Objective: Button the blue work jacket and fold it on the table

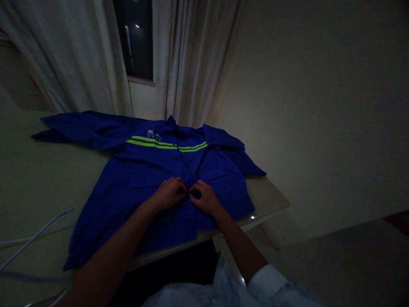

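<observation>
A blue work jacket (118, 209) with bright green stripes across the chest and a small white print lies spread on a table, its sleeves out to both sides. My left hand (171, 192) pinches the front edge of the jacket near the middle. Right beside it, my right hand (204, 197) pinches the facing edge, and the fingertips of both hands nearly meet at the front opening. Whatever small fastening may lie between the fingers is too dark to make out. Above the hands the two front edges part in a narrow gap toward the collar.
The pale table (271, 194) has its front edge close to my body and its corner at the right. White cables (38, 234) lie on its left side. Behind stand curtains (198, 55), a dark window (136, 38) and a plain wall (313, 111).
</observation>
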Demonstrator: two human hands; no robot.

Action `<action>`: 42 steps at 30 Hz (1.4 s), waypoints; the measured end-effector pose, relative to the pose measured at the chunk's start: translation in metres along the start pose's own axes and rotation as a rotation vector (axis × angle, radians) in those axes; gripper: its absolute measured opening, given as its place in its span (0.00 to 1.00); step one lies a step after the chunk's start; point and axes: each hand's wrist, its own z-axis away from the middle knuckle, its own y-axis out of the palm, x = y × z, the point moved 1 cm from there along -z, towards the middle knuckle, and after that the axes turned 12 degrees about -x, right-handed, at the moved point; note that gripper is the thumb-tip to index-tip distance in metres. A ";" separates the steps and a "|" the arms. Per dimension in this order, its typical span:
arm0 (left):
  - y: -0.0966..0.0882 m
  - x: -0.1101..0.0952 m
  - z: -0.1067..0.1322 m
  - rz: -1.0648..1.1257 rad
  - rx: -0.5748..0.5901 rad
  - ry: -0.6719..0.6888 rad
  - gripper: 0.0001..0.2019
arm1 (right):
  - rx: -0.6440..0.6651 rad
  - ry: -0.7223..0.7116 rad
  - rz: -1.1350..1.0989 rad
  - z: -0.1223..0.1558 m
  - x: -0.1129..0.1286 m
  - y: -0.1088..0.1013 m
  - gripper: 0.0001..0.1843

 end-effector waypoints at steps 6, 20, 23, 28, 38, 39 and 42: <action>-0.003 -0.003 0.000 -0.049 -0.017 -0.016 0.03 | 0.004 0.009 -0.035 -0.001 0.000 0.000 0.07; 0.005 -0.014 0.003 -0.132 0.002 -0.045 0.08 | -0.008 0.040 -0.100 -0.005 -0.001 -0.002 0.04; 0.006 -0.013 0.002 -0.112 0.019 -0.065 0.09 | -0.030 0.030 -0.118 -0.005 -0.001 -0.001 0.03; 0.003 -0.014 0.003 -0.077 -0.044 -0.059 0.09 | -0.058 0.093 -0.142 -0.006 -0.001 -0.004 0.02; 0.012 -0.010 -0.003 0.004 -0.033 -0.060 0.06 | -0.041 0.095 -0.060 -0.006 0.002 -0.005 0.03; 0.012 -0.010 -0.004 0.007 -0.029 -0.060 0.06 | -0.042 0.090 -0.053 -0.006 0.002 -0.005 0.03; 0.013 -0.011 -0.004 -0.008 -0.026 -0.051 0.06 | -0.046 0.090 -0.050 -0.005 -0.001 -0.003 0.04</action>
